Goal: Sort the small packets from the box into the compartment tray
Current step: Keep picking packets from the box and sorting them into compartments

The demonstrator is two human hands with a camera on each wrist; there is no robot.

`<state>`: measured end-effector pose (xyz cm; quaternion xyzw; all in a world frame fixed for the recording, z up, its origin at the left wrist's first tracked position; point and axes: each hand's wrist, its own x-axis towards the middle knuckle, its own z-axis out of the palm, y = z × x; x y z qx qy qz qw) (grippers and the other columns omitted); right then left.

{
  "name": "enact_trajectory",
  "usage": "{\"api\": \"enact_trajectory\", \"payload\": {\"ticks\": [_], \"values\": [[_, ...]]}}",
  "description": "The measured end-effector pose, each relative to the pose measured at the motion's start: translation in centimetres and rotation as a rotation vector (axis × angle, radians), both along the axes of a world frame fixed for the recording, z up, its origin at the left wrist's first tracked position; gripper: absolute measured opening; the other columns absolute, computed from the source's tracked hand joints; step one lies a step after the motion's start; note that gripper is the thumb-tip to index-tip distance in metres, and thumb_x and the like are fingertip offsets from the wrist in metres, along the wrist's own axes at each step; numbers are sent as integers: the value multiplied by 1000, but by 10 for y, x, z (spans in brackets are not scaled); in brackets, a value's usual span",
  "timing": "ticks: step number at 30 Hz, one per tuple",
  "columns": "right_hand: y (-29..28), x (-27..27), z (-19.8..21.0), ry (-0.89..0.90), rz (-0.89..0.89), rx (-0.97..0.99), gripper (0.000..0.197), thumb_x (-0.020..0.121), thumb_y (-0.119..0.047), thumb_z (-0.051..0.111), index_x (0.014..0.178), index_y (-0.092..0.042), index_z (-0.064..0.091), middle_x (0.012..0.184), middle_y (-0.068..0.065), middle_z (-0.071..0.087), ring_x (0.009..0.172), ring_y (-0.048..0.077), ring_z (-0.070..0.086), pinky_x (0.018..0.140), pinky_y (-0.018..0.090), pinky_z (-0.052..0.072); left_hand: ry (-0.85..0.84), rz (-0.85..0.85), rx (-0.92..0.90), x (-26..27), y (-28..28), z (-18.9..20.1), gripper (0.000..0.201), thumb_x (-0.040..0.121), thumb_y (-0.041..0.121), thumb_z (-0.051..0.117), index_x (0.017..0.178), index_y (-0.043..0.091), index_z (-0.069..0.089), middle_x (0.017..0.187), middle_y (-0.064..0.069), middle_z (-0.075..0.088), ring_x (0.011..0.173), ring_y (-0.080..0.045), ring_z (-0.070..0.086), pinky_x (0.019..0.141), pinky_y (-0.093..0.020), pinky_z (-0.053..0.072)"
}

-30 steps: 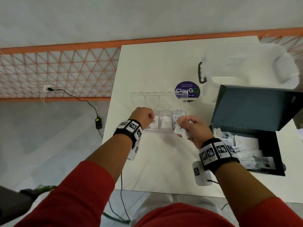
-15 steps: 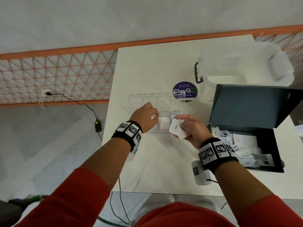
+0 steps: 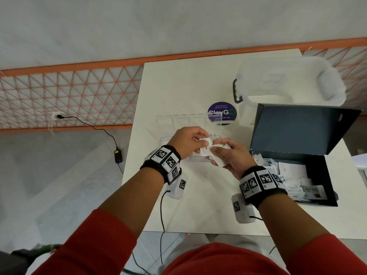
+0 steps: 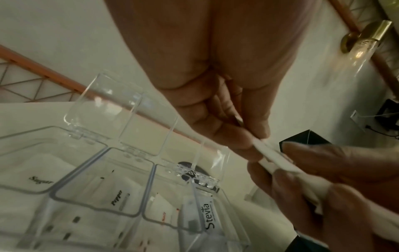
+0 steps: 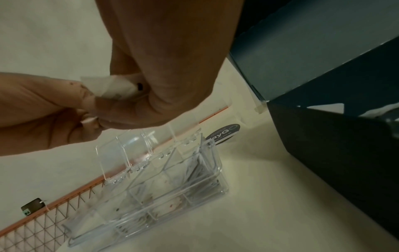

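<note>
White and matte, a square table stands beside an orange lattice railing in the head view. Above the clear plastic compartment tray, the left hand and right hand meet, both pinching small white paper packets. To the right sits a dark cardboard box, lid up, holding a heap of flat sachets. A frosted plastic tub and a round purple sticker lie behind.

From the left wrist, thumb and curled fingers press a thin packet edge that the right hand's fingertips also grip. Below, the tray's glossy compartments hold sachets printed Sugar, Pepper and Stevia, hinged lids raised.

From the right wrist, curled fingers clasp crumpled white paper against the left fingertips, above the tray, with the box wall just beside.
</note>
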<state>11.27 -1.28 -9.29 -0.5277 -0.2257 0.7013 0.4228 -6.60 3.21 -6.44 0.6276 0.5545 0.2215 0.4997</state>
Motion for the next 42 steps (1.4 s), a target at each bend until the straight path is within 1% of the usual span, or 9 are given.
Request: {"api": "enact_trajectory", "payload": {"ticks": [5,11,15,19,23,30,36,39,42], "values": [[-3,-8,0,-34,41,1,8,83,-4,76,84,-5,68,80,18,71,68,29,71,58,32,57,-82,68,19,-1,-4,0,14,79,13,75,83,25,69,73,7,72,56,-6,61,59,-16,50],[-3,-13,-1,-73,87,-8,7,82,-3,75,83,2,70,77,22,71,71,32,70,56,30,55,-69,226,88,-21,8,3,14,77,9,77,76,20,69,73,6,70,59,-8,64,62,-22,55],[-4,-11,-2,-70,77,-15,4,84,-1,73,81,0,70,80,22,70,71,31,70,56,31,55,79,241,112,-45,17,-3,16,79,16,76,76,28,68,80,8,69,74,-3,64,69,-12,47],[-5,-9,-2,-72,69,-18,4,86,-1,71,86,1,68,82,21,68,68,29,70,55,30,55,283,179,92,-58,22,-16,8,83,17,71,84,25,68,84,6,68,75,0,60,59,0,38],[-4,-8,-3,-86,77,-27,3,85,-1,72,85,0,69,82,21,71,70,30,71,56,31,55,450,113,84,-55,25,-30,7,86,16,67,88,21,71,89,1,70,81,-11,62,74,-19,47],[-4,1,-8,-87,41,-22,9,85,-2,71,77,-6,72,78,21,71,71,32,71,57,31,55,787,-216,266,-47,19,-51,16,94,15,52,102,16,65,105,-3,65,94,-23,59,84,-30,41],[-2,4,-9,-71,36,-25,10,87,-3,69,79,-7,73,81,17,72,76,34,72,58,32,56,790,-324,332,-50,19,-54,25,96,15,46,112,13,66,118,-1,57,98,-25,59,85,-34,45],[-2,4,-7,35,27,-27,24,93,1,52,87,-8,74,93,22,72,77,40,71,58,37,57,857,-446,289,-47,19,-52,31,96,17,43,118,16,65,124,1,58,105,-23,58,92,-36,44],[0,3,-8,96,5,-57,44,88,6,35,110,-10,69,111,24,67,83,47,70,62,44,58,912,-458,280,-45,18,-53,34,93,17,43,119,19,65,127,4,58,109,-22,58,98,-37,41]]}}
